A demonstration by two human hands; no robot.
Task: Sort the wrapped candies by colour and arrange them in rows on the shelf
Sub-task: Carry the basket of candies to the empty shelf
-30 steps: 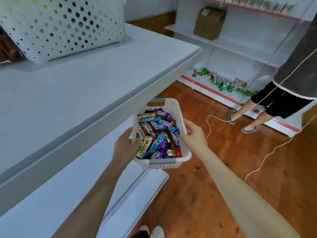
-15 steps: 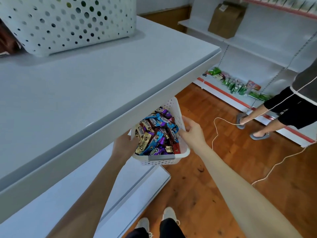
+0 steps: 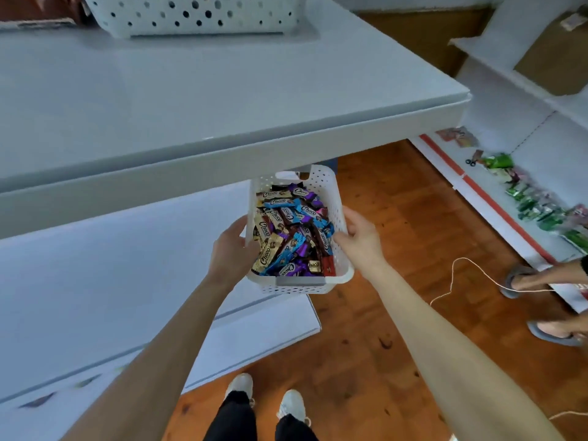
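A wide pale shelf [image 3: 222, 100] fills the upper left, its thick front edge running across the middle of the view. Under it a lower shelf [image 3: 111, 265] of the same colour reaches out to a corner above the wooden floor [image 3: 397, 233]. On the right stands another white shelving unit [image 3: 509, 100] with a red strip along its bottom board. A big basket [image 3: 191, 14] with round holes sits at the back of the shelf, cut off by the top of the frame. A cardboard box [image 3: 553, 58] rests on the unit to the right, and green packets [image 3: 528, 202] lie along its bottom board.

A small white perforated basket [image 3: 296, 289] is held in the air just below the shelf's front edge, which hides its far end. It hangs over the lower shelf's corner and the floor. It is heaped with wrapped candies [image 3: 292, 230] in gold, blue, purple and dark red, all mixed together.

The left hand [image 3: 230, 246] grips the basket's left wall, fingers curled round it. The right hand [image 3: 362, 238] clasps the right wall, thumb hooked over the rim and touching the candies.

Another person's sandalled feet [image 3: 521, 281] stand at the right edge, with a thin cord [image 3: 461, 258] looping above the floor beside them. The wearer's own white shoes [image 3: 241, 386] show at the bottom.
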